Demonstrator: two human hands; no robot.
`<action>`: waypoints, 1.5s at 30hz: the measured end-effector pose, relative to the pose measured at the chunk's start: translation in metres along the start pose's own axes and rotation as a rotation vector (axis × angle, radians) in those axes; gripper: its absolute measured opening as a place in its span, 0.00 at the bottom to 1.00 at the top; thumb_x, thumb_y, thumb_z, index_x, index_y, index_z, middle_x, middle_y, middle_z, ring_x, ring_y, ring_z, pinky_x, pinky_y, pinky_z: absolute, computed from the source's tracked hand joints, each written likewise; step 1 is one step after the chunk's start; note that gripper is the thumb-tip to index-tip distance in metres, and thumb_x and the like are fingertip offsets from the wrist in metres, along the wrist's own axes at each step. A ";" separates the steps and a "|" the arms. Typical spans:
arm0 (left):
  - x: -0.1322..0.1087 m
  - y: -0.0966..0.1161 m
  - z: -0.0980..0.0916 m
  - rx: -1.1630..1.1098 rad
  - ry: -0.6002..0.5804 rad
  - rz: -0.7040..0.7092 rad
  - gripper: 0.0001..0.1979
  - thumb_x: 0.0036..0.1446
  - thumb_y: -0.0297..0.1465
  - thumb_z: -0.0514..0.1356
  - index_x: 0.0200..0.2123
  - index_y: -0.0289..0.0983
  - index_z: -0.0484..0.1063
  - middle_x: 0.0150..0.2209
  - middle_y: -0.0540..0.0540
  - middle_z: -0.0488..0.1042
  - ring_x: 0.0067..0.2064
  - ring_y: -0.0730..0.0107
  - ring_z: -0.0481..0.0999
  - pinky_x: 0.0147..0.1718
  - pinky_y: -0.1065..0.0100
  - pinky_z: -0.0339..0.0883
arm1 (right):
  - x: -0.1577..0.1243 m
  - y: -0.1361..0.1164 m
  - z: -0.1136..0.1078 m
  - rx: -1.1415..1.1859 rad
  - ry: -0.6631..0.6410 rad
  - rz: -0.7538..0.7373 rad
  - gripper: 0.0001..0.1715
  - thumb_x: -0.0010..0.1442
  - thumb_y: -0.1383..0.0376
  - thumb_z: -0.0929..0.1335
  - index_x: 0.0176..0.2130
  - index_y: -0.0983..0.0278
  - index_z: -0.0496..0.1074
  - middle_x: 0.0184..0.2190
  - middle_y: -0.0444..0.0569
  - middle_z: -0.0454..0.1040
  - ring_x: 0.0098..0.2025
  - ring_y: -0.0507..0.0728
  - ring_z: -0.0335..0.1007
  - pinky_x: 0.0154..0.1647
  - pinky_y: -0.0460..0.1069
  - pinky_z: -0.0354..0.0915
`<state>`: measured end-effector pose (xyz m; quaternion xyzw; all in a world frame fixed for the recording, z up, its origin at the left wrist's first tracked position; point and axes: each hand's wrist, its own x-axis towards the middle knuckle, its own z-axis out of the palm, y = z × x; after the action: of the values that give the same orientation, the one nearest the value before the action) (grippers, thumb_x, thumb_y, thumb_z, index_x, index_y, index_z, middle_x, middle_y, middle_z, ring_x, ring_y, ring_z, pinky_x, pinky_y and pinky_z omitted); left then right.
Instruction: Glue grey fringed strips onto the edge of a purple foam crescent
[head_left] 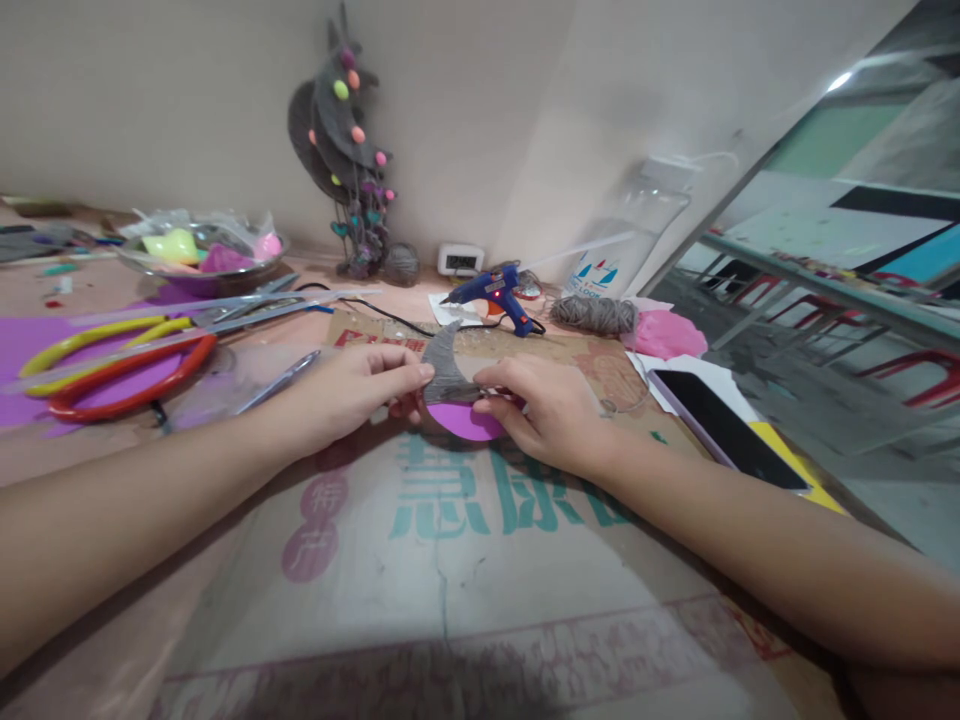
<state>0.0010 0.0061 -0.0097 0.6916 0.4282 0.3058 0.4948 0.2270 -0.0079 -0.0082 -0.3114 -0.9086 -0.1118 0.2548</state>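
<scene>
Grey crescent-shaped felt piece (448, 375) lies over a purple round foam disc (466, 422), both at the middle of the printed cardboard sheet (450, 560) covering the counter. Left hand (360, 390) grip: thumb and fingers pinched narrow on the crescent's left edge. Right hand (540, 410) grip: fingers closed on the right edge of disc and crescent. Blue hot-glue gun (499, 293) just behind. Dark-screened phone (724, 425) to the right. Orange-handled scissors (127, 380) well left.

Bare forearms run to the left hand (352, 392) and right hand (546, 410).
</scene>
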 end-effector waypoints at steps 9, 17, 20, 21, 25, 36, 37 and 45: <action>0.000 0.003 0.003 0.007 -0.003 0.000 0.15 0.56 0.39 0.56 0.22 0.37 0.67 0.21 0.53 0.71 0.27 0.73 0.71 0.30 0.72 0.63 | 0.000 -0.002 -0.001 -0.096 -0.053 -0.021 0.13 0.65 0.61 0.61 0.38 0.65 0.70 0.27 0.47 0.70 0.30 0.54 0.62 0.31 0.48 0.53; -0.001 0.002 0.003 -0.008 -0.013 0.001 0.15 0.55 0.40 0.56 0.22 0.37 0.67 0.21 0.52 0.72 0.26 0.73 0.71 0.29 0.71 0.62 | 0.000 -0.002 0.001 -0.128 -0.046 -0.070 0.11 0.65 0.63 0.61 0.35 0.65 0.70 0.25 0.46 0.69 0.29 0.54 0.60 0.30 0.48 0.51; 0.000 0.002 0.003 -0.004 -0.019 0.003 0.14 0.55 0.39 0.57 0.22 0.38 0.67 0.21 0.52 0.72 0.27 0.73 0.72 0.30 0.71 0.63 | 0.001 -0.001 0.001 -0.133 -0.044 -0.085 0.12 0.65 0.63 0.60 0.34 0.64 0.70 0.24 0.46 0.69 0.29 0.54 0.59 0.30 0.49 0.51; 0.000 0.003 0.003 -0.004 -0.020 0.005 0.14 0.55 0.39 0.57 0.22 0.38 0.67 0.21 0.52 0.72 0.27 0.73 0.71 0.30 0.71 0.64 | 0.001 -0.001 0.001 -0.137 -0.041 -0.089 0.12 0.65 0.63 0.60 0.34 0.64 0.70 0.24 0.46 0.69 0.29 0.54 0.59 0.30 0.48 0.51; 0.000 0.002 0.003 -0.006 -0.016 -0.001 0.15 0.55 0.40 0.57 0.22 0.37 0.67 0.21 0.52 0.72 0.25 0.74 0.70 0.28 0.72 0.62 | 0.002 -0.001 0.001 -0.142 -0.025 -0.112 0.13 0.65 0.64 0.60 0.33 0.65 0.70 0.23 0.46 0.69 0.27 0.53 0.58 0.29 0.48 0.51; -0.001 0.007 0.006 -0.032 0.028 -0.012 0.14 0.55 0.37 0.56 0.21 0.37 0.67 0.20 0.52 0.71 0.26 0.72 0.71 0.29 0.71 0.64 | -0.004 0.003 0.002 0.136 0.091 0.191 0.12 0.62 0.59 0.64 0.41 0.65 0.68 0.27 0.46 0.70 0.28 0.52 0.64 0.30 0.46 0.59; -0.001 0.007 0.006 -0.033 0.034 -0.010 0.14 0.56 0.37 0.56 0.21 0.37 0.67 0.20 0.52 0.71 0.26 0.73 0.71 0.29 0.71 0.64 | -0.004 0.004 0.002 0.152 0.098 0.220 0.12 0.62 0.59 0.64 0.41 0.65 0.68 0.27 0.45 0.70 0.28 0.52 0.64 0.30 0.46 0.59; 0.001 0.000 0.006 -0.098 0.038 0.000 0.15 0.58 0.38 0.56 0.24 0.36 0.67 0.22 0.52 0.71 0.26 0.76 0.69 0.28 0.74 0.63 | 0.001 0.008 0.002 0.163 0.028 0.200 0.19 0.54 0.51 0.70 0.35 0.65 0.74 0.25 0.45 0.72 0.28 0.52 0.65 0.30 0.47 0.56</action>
<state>0.0062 0.0047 -0.0115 0.6606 0.4222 0.3394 0.5198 0.2311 -0.0003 -0.0089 -0.3772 -0.8754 -0.0159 0.3021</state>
